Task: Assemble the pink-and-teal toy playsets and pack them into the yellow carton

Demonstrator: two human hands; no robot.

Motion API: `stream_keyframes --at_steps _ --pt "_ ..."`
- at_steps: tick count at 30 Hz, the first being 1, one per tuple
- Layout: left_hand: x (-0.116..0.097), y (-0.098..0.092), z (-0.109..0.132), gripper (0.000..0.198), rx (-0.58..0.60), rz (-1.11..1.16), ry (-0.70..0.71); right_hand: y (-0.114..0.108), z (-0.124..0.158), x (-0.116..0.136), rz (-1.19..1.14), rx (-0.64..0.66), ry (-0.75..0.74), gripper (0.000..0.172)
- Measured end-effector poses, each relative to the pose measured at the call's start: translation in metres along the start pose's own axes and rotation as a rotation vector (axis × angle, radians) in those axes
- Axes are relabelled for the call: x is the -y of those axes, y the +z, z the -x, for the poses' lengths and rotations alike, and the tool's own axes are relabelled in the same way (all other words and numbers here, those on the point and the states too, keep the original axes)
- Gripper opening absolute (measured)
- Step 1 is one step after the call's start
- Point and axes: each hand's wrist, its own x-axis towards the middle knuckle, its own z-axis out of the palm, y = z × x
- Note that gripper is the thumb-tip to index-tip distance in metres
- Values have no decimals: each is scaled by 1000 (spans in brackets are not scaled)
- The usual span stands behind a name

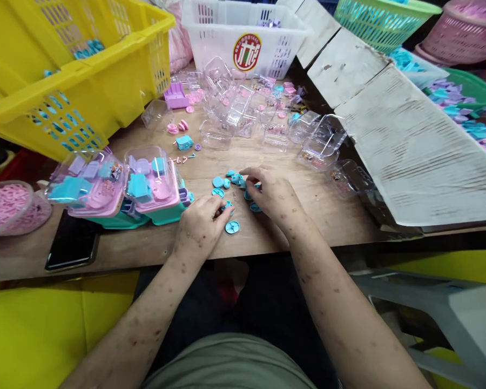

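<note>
Several small blue round plastic discs [232, 227] lie on the wooden table [146, 243] near its front edge. My left hand [200, 224] rests beside them, fingers curled and pinched on one blue disc. My right hand [269, 192] lies over the pile, fingertips pressed down on blue pieces at its far side. Left of my hands stand two filled toy cases [117, 186] with clear lids, pink trays and teal bases.
A yellow basket [85, 81] stands at the back left, a white basket [243, 38] at the back. Several empty clear cases [243, 116] and small pink and purple parts lie between. A black phone [73, 243] lies front left, cardboard [413, 140] at right.
</note>
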Motion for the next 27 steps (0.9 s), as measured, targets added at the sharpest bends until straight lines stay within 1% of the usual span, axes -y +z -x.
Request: stream_keyframes --at_steps 2,4,6,8,9,11,13,15,18,21,23,25,27 --pt "-4 -1 0 13 15 -34 20 -2 5 -6 -59 -36 -28 30" --pt "-9 -2 -1 8 37 -65 31 -7 12 -10 -159 -76 -23 28" --pt "-15 -3 -2 4 62 -100 18 -12 22 -11 -285 -134 12 24" --pt "-20 -4 -5 4 87 -149 -16 -17 33 -11 -427 -185 63 19" --pt "-22 -4 -6 4 99 -172 -36 -19 39 -10 -496 -198 95 20" --pt "-26 -4 -9 6 111 -213 -64 -20 52 -9 -620 -207 171 33" --pt "-28 -4 -10 5 114 -239 -70 -19 64 -7 -723 -194 258 48" --pt "-30 -3 -10 5 116 -255 -64 -19 75 -6 -790 -159 319 55" --pt "-31 -3 -9 4 143 -263 -60 -22 88 -1 -819 -123 310 54" --pt "-27 -2 -6 2 157 -242 -44 -25 96 6 -879 -54 319 52" --pt "-21 -3 -7 5 160 -194 -24 -25 99 10 -932 -27 324 50" --pt "-12 -4 -9 8 174 -109 2 -22 99 12 -943 -53 296 49" --pt "-4 -7 -12 10 195 -19 20 -19 99 12 -949 -49 282 49"
